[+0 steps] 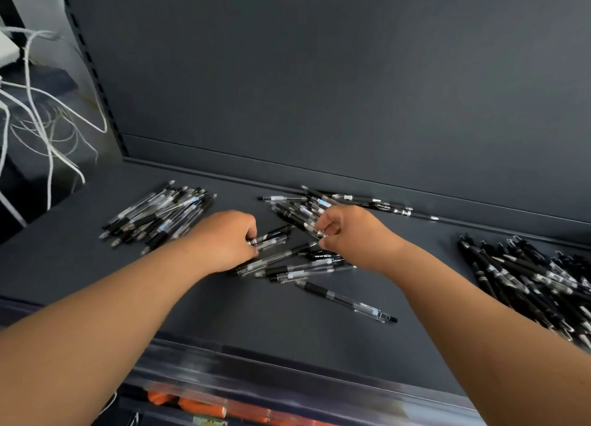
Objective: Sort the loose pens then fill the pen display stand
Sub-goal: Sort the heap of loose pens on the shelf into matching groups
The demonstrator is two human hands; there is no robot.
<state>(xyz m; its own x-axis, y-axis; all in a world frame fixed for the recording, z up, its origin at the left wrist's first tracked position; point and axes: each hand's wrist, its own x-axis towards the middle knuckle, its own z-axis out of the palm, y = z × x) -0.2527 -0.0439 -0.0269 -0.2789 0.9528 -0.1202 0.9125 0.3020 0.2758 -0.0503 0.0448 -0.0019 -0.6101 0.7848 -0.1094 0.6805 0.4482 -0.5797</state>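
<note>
Loose pens [297, 259] lie scattered mid-shelf between our hands. Our left hand [227, 240] pinches the end of a clear pen [268, 238], and our right hand [345, 233] pinches a second pen [315, 230] with curled fingers. We see a left pile [160, 217] and a larger black pile [527, 278] at the right edge. A lone pen [345, 301] lies nearer us. The shelf [128, 291] has bare room along its near edge and between the piles. A back panel [319, 89] closes the far side. Below the near lip, a clear-fronted compartment holds blurred orange items [198, 405].

Small white print marks some black pens [323, 256], but none of it is legible.
</note>
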